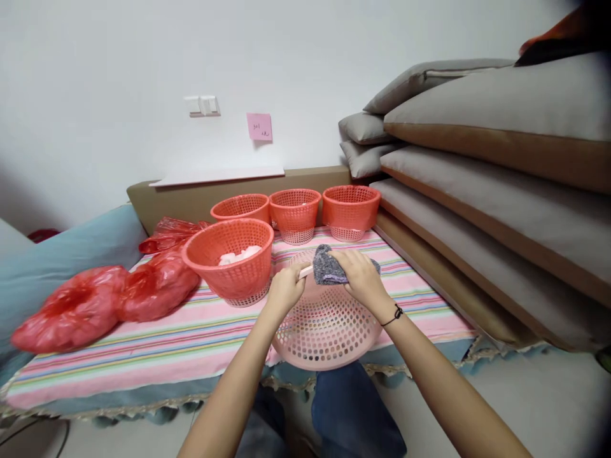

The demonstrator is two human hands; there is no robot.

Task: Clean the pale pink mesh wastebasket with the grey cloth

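Observation:
Over a pale pink perforated basket (329, 340) at the bed's front edge, both my hands are closed. My right hand (360, 277) grips a grey speckled cloth (323, 264) with a purple lower edge, its fingers over the top. A short pale handle-like piece (306, 271) sticks out of my left hand (286, 289), its end at the cloth. What that piece belongs to is hidden. Left of my hands stands a red plastic basket (229, 254) with white cloth (239, 255) in it.
Three more red baskets (241, 207) (294, 213) (351, 210) line the back. Shiny red plastic bags (79, 308) lie left on the striped cover (157, 356). Stacked grey-brown cushions (477, 172) rise at the right. A pink note (259, 126) is on the wall.

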